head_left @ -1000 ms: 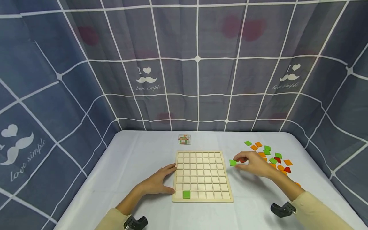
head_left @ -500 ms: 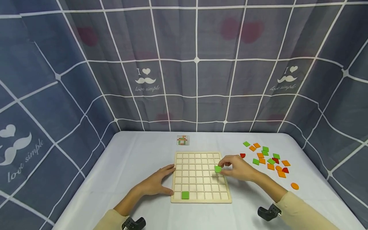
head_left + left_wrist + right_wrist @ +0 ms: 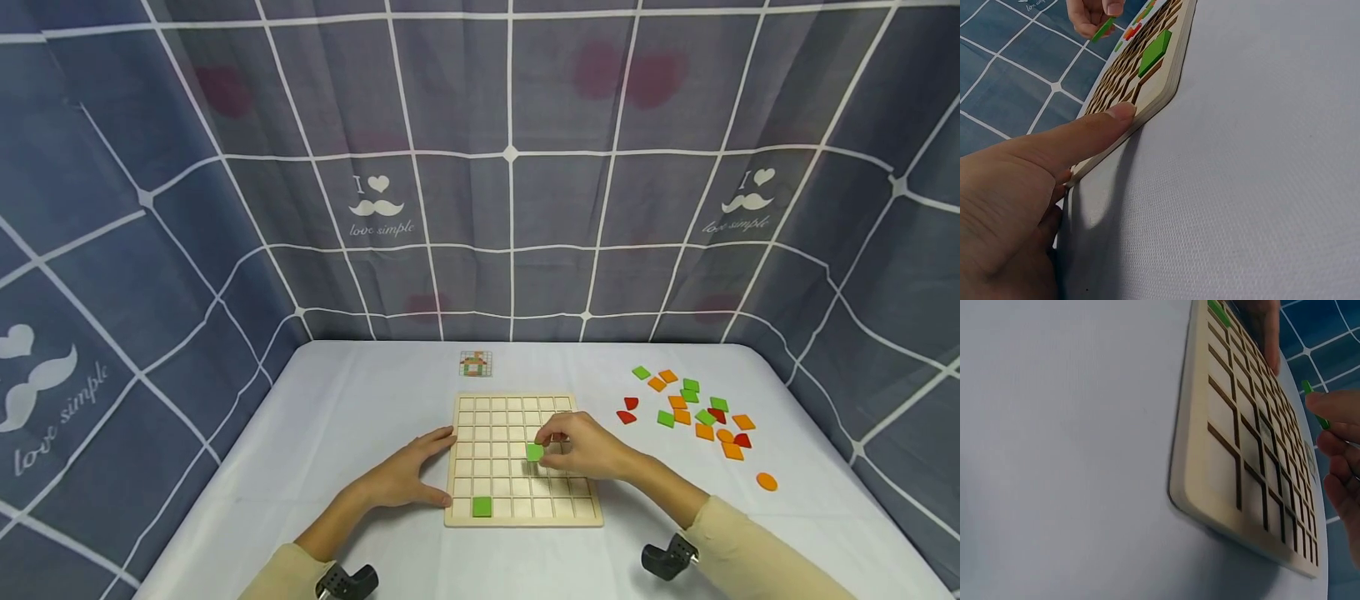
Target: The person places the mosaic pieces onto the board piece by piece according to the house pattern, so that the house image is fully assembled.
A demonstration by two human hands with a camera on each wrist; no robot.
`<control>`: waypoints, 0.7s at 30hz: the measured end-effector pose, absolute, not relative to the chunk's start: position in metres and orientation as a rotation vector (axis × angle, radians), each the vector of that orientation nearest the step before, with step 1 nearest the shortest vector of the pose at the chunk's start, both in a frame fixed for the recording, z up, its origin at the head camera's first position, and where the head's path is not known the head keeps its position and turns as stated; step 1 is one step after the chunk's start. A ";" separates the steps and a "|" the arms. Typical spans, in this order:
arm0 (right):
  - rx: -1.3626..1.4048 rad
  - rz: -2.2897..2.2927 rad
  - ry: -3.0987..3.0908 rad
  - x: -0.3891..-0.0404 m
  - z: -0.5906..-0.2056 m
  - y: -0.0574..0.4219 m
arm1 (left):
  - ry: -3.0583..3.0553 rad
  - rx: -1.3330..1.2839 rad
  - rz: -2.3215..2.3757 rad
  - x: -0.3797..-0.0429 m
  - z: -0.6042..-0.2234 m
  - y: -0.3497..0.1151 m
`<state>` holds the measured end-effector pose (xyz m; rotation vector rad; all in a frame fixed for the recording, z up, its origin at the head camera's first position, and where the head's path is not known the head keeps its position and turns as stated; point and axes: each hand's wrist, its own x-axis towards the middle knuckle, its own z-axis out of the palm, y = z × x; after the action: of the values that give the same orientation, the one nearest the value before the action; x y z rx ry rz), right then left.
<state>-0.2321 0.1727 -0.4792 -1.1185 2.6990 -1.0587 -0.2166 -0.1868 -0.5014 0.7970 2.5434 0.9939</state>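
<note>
A pale wooden grid board [image 3: 517,521] lies on the table, one green square tile [image 3: 482,507] seated in its bottom row. My left hand [image 3: 408,475] rests at the board's left side with fingers extended, and in the left wrist view its thumb [image 3: 1100,131] touches the rim. Over the middle-right of the grid, my right hand [image 3: 588,447] pinches another green square tile [image 3: 534,452] between thumb and fingers. The right wrist view shows this held tile [image 3: 1315,405] edge-on, raised above the board.
Loose green, orange and red pieces lie scattered on the right, including an orange disc [image 3: 767,482] and red pieces [image 3: 626,417] nearer the board. A small card with a coloured pattern [image 3: 476,363] lies behind the board. A grey-blue curtain [image 3: 555,200] surrounds the white table [image 3: 375,400].
My right hand has carried the green tile leftward from beside the board to over the grid. The red pieces once under that hand now show. My left hand has stayed at the board's edge.
</note>
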 end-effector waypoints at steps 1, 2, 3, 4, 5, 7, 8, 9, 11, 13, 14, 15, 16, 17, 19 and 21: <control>-1.122 -1.067 2.684 -0.232 -0.481 0.170 | 2.543 0.797 0.994 -0.216 -0.501 -0.187; -1.127 -1.074 2.669 -0.232 -0.482 0.167 | 2.542 0.798 0.996 -0.217 -0.501 -0.187; -1.131 -1.080 2.656 -0.231 -0.483 0.164 | 2.543 0.802 0.999 -0.216 -0.501 -0.187; -1.133 -1.086 2.643 -0.231 -0.484 0.161 | 2.544 0.806 1.001 -0.216 -0.501 -0.186; -1.135 -1.086 2.633 -0.230 -0.485 0.158 | 2.545 0.808 1.003 -0.216 -0.501 -0.186; -1.139 -1.082 2.616 -0.229 -0.488 0.152 | 2.548 0.814 1.006 -0.216 -0.501 -0.186; -1.149 -1.071 2.617 -0.228 -0.488 0.149 | 2.550 0.818 1.006 -0.216 -0.501 -0.186; -1.158 -1.060 2.617 -0.227 -0.489 0.146 | 2.553 0.819 1.003 -0.216 -0.501 -0.186; -1.174 -1.041 2.613 -0.224 -0.490 0.139 | 2.555 0.820 1.001 -0.216 -0.501 -0.185; -1.194 -1.038 2.599 -0.223 -0.491 0.133 | 2.555 0.817 1.003 -0.216 -0.500 -0.185; -1.206 -1.036 2.593 -0.223 -0.492 0.131 | 2.555 0.813 1.003 -0.216 -0.500 -0.185; -1.210 -1.038 2.588 -0.222 -0.493 0.128 | 2.554 0.811 1.005 -0.216 -0.500 -0.185; -1.216 -1.043 2.582 -0.221 -0.493 0.125 | 2.553 0.806 1.005 -0.216 -0.500 -0.185; -1.225 -1.046 2.579 -0.221 -0.494 0.123 | 2.552 0.804 1.008 -0.216 -0.500 -0.185; -1.231 -1.050 2.570 -0.220 -0.496 0.118 | 2.555 0.800 1.002 -0.216 -0.500 -0.185; -1.229 -1.058 2.558 -0.219 -0.497 0.114 | 2.556 0.801 0.994 -0.216 -0.501 -0.185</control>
<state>-0.2188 0.1138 -0.4970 -1.2288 2.5582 -1.0578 -0.2160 -0.1851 -0.5009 0.8006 2.5558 0.9943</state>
